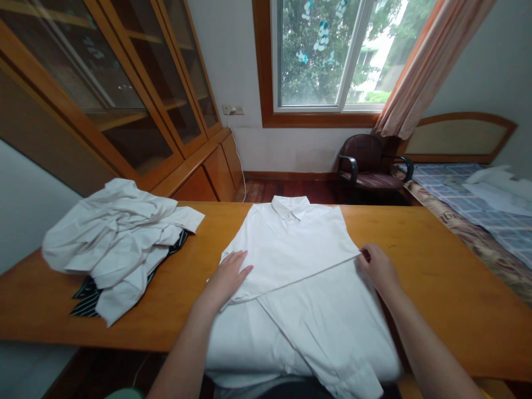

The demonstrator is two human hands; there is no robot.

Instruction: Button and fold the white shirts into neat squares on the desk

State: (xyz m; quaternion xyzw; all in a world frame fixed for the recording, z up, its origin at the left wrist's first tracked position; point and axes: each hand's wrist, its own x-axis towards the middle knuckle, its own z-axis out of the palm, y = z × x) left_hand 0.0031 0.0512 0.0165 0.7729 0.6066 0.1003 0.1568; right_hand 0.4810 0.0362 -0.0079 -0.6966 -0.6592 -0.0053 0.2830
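While both hands press on it, a white collared cotton shirt (299, 260) lies spread on the near middle of the orange wooden table (436, 277).
Left hand (228, 277) rests flat, fingers extended, on the shirt's left edge; right hand (378, 267) pinches a folded sleeve's edge at the right.

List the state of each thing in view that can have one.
white shirt: spread flat on the table, collar at the far end, one sleeve folded across
left hand: open, flat on the shirt
right hand: pinching the folded sleeve's edge
pile of clothes: crumpled, unfolded
window: one sash swung open
curtain: drawn aside
cabinet doors: shut
chair: unoccupied
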